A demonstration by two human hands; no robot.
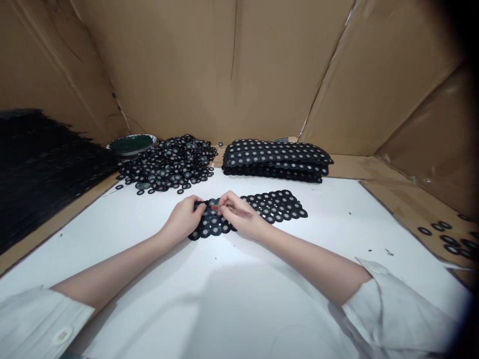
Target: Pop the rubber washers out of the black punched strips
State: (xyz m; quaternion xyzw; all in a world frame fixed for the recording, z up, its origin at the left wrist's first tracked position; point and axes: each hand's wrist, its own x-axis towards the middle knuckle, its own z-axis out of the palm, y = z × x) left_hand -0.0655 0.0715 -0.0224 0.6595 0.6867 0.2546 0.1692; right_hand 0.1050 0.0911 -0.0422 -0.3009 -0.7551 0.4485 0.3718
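Note:
A flat black sheet of joined rings with grey centres lies on the white table top. My left hand rests on the sheet's left end, its fingers curled and pinching the edge. My right hand lies on the sheet beside it, fingers pinched together on a small reddish tool pressed against the rings. The two hands nearly touch. White sleeves cover both upper arms.
A loose heap of black rings lies behind the hands at the left, with a green-filled dish beyond it. A stack of ring sheets sits behind at the right. Black material fills the left side. Cardboard walls surround the table; stray rings lie at the right.

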